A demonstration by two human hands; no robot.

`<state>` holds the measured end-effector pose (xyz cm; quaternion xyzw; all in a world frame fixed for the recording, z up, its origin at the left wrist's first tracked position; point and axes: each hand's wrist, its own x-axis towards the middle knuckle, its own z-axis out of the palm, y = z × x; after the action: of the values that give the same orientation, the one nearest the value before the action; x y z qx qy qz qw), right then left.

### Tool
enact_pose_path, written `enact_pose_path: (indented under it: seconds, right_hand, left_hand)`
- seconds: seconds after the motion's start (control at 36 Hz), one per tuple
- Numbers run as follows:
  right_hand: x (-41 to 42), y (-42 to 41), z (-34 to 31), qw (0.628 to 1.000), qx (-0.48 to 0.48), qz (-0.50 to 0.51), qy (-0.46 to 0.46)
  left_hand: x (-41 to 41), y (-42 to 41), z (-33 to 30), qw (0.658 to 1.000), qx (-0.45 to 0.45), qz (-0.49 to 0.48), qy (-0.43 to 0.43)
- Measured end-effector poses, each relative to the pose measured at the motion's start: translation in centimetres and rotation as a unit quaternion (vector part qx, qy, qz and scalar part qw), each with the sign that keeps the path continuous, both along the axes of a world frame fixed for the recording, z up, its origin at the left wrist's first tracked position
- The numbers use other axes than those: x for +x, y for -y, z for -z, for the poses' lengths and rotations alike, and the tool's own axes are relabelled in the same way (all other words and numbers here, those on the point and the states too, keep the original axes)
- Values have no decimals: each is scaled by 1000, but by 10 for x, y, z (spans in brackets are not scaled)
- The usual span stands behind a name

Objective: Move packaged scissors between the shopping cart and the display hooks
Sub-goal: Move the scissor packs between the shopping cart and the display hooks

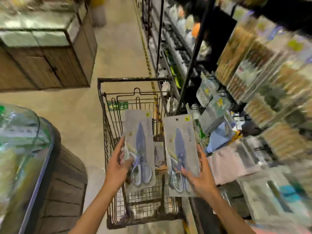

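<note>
Gripping one pack in each hand, I hold two packaged scissors up over the shopping cart (pixel 135 92) in the lower middle of the frame. My left hand (pixel 118 168) has its fingers curled round the left edge of the left scissors pack (pixel 141 149), thumb lying on the front near the handles. My right hand (pixel 199 174) clasps the right scissors pack (pixel 181 149) at its lower right, fingers spread across the front over the handle loops and the thumb running up the right edge. Both packs stand nearly upright, tops tilted slightly away from me, side by side with a narrow gap between them. Each is a grey card with blue-handled scissors, blades pointing up, and a small yellow tag at the top corner; the right one shows a hang hole near its top.

Through the gap I can see another scissors pack (pixel 158 154) lying lower down inside the cart, though it is blurred. The cart is dark wire, its far rail crossing the middle of the frame, and it stands on a beige floor (pixel 118 48).

Along the right side runs the display rack (pixel 194 65) with hanging packets (pixel 212 98), all heavily smeared by motion; I cannot make out individual hooks. A wooden cabinet (pixel 50 65) fills the upper left, and a curved display case (pixel 25 149) sits at the lower left.
</note>
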<state>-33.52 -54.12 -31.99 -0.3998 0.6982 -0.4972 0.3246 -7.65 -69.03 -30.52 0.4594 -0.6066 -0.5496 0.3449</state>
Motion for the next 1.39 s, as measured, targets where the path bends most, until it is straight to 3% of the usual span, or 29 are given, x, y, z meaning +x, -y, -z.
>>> enact_pose_path:
  seconds: [0.28,0.56,0.78,0.94,1.08,1.39]
  right_hand:
    - [-1,-116,-48,991,-76,106,14]
    - [10,-256,-88,965,-96,243,14]
    - [46,-344,-129,920,-106,373,-49]
    - [92,-386,-157,879,-104,459,-76]
    - [140,-419,-179,831,-105,533,-119]
    - [241,-523,-225,737,-115,645,-164]
  left_hand:
    - [-23,-86,-61,996,-12,78,-52]
    - [-66,-176,-105,972,-65,223,-29]
    - [-107,-230,-128,922,-96,367,-80]
    - [-122,-264,-148,884,-71,447,-118]
    - [-123,-299,-165,832,-50,521,-184]
    - [-113,-400,-207,739,-30,637,-219]
